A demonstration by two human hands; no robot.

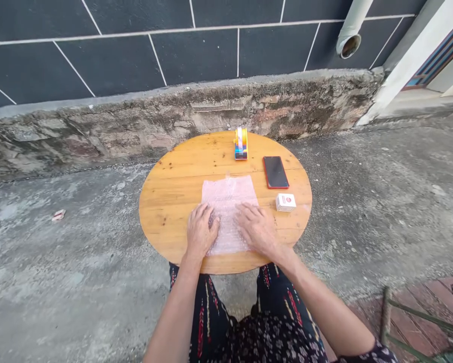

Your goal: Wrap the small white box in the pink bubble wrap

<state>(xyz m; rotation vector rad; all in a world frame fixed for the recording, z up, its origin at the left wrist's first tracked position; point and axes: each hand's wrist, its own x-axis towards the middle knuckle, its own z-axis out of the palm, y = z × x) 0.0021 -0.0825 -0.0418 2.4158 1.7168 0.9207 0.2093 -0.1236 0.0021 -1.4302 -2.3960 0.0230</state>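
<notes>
Bubble wrap (pixel 229 201) lies flat near the middle of the round wooden bench (pixel 173 191), a pale pinkish sheet reaching from the centre toward the near edge. From the head camera, both hands press down on the near half of the sheet. The left hand (pixel 201 231) rests palm-down on its near left corner, fingers spread and flat, closed on nothing; part of the hand overhangs onto bare wood. The right hand (pixel 257 228) lies palm-down on the near right part, fingers stretched toward the left hand, its grip likewise open and flat, holding nothing. The two hands sit just beside each other with a narrow strip of wrap between them. Beyond the sheet, near the far edge of the bench, stands a yellow tape dispenser (pixel 240 143), apart from the wrap. To its right lies a dark phone (pixel 275 172) in a red case, face up, just beside the sheet's far right corner. Nearer, a small white box (pixel 285 202) with a red mark, possibly a cigarette pack, sits near the right hand without touching it. The bench stands on rough concrete floor (pixel 78 262) before a low stone kerb (pixel 135 121).
</notes>
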